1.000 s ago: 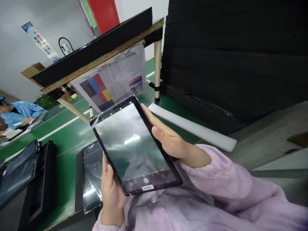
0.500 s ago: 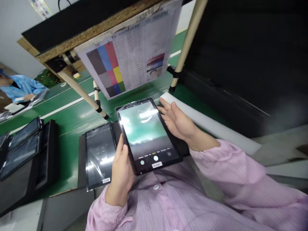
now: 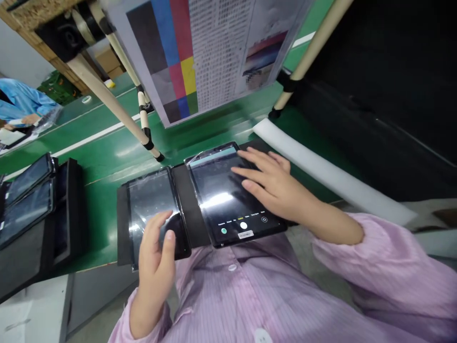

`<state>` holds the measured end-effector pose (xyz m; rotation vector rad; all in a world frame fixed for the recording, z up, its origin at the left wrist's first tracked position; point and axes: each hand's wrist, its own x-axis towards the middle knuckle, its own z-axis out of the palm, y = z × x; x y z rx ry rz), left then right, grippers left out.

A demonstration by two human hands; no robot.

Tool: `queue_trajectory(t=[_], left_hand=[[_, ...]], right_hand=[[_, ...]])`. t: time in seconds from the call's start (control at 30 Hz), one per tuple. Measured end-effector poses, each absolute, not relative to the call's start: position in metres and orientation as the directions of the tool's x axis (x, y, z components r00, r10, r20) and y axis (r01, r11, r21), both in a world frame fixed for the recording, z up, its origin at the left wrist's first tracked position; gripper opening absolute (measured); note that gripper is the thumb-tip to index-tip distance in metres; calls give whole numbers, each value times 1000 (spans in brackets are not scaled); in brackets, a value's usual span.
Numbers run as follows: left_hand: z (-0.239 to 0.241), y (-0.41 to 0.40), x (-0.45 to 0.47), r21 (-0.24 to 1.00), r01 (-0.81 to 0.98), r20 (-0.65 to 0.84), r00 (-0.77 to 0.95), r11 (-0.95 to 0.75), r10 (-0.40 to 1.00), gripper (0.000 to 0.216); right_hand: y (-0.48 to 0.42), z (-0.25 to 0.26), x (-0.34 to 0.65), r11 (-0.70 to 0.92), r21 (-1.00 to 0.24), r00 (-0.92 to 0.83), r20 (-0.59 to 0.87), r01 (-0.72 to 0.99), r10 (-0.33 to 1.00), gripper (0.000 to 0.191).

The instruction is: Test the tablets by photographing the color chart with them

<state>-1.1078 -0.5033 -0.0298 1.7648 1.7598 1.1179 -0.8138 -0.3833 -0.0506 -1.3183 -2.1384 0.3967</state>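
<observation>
A tablet point(image 3: 224, 190) with a camera screen showing lies on a dark foam pad point(image 3: 192, 205) in front of me. Its picture area is mostly dark with a bright glare, and a white label sits at the near edge. My right hand point(image 3: 267, 178) is spread over its right side, fingertips on or just above the glass; contact is hard to tell. To the left lies a second tablet point(image 3: 152, 195), its screen dark and wrapped in clear film. My left hand point(image 3: 157, 257) hovers at its near part, fingers apart and loosely curved, holding nothing.
A chart sheet point(image 3: 217, 62) hangs from a frame of beige tubes point(image 3: 107, 105) over the green bench. Right of the tablets lies a white foam roll point(image 3: 328, 171). More tablets point(image 3: 28, 205) rest on dark foam at left; a person in blue point(image 3: 24, 102) sits beyond.
The camera tablet has gone from my left hand down onto the pad, and its picture turned dark. My left hand moved left to the second tablet; my right hand came over the screen.
</observation>
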Motion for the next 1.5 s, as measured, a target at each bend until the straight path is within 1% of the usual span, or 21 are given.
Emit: queue_trajectory(t=[0.1,0.17,0.27,0.33,0.43,0.5,0.57,0.67,0.73,0.87,1.0,1.07,1.1,1.17,1.23,1.3,1.37,1.43,1.5], left_hand=[[-33,-500,-1096,651,725,207,117,-226,971,35],[-28,-493,-1086,540,776,201,259,-327,945,37],[-9,-464,-1070,353,784,219,461,-511,860,34],[9,-429,-1054,207,773,153,579,-599,801,33],[26,-364,-1019,0,750,-10,661,-661,750,41],[29,-324,-994,-90,739,-95,661,-668,744,49],[28,-295,-973,-144,719,-208,650,-680,731,53],[27,-272,-958,-160,672,-345,649,-724,678,51],[28,-268,-956,-151,645,-376,663,-749,647,49],[30,-269,-956,-136,630,-395,673,-764,625,49],[26,-270,-952,-130,660,-369,660,-740,654,50],[26,-271,-954,-110,686,-356,648,-719,673,50],[28,-274,-959,-91,702,-340,645,-707,684,51],[36,-285,-977,-54,733,-244,649,-679,720,55],[48,-307,-1006,-26,757,-58,651,-653,757,57],[58,-338,-1043,0,782,145,617,-623,774,51],[62,-374,-1082,26,831,283,527,-556,801,43],[56,-409,-1119,22,888,332,427,-460,841,37],[44,-439,-1147,0,936,332,331,-351,883,33]], right_hand=[[-354,-67,-796,314,-539,-202,257,781,945,56],[-339,-74,-787,250,-546,-183,175,799,967,62],[-333,-76,-784,256,-518,-238,102,816,966,66],[-338,-72,-787,278,-478,-259,108,833,960,66],[-346,-67,-792,281,-460,-259,111,843,959,64],[-350,-65,-792,280,-472,-259,110,836,960,64],[-351,-66,-790,296,-485,-268,127,823,955,66],[-352,-69,-786,325,-522,-278,169,789,946,63],[-352,-71,-784,331,-555,-278,181,763,944,61],[-347,-71,-781,320,-604,-292,148,730,945,57],[-342,-73,-779,305,-635,-319,96,710,943,51],[-346,-74,-779,302,-637,-274,146,709,951,51],[-350,-73,-779,313,-631,-241,201,709,950,52],[-362,-69,-781,391,-594,-224,337,703,914,50],[-375,-60,-785,529,-513,-329,431,676,840,46],[-385,-50,-792,642,-424,-476,439,638,762,44],[-390,-43,-802,696,-359,-562,414,622,716,41],[-389,-41,-811,713,-304,-598,393,632,698,39],[-388,-44,-819,723,-254,-620,384,642,685,37]])
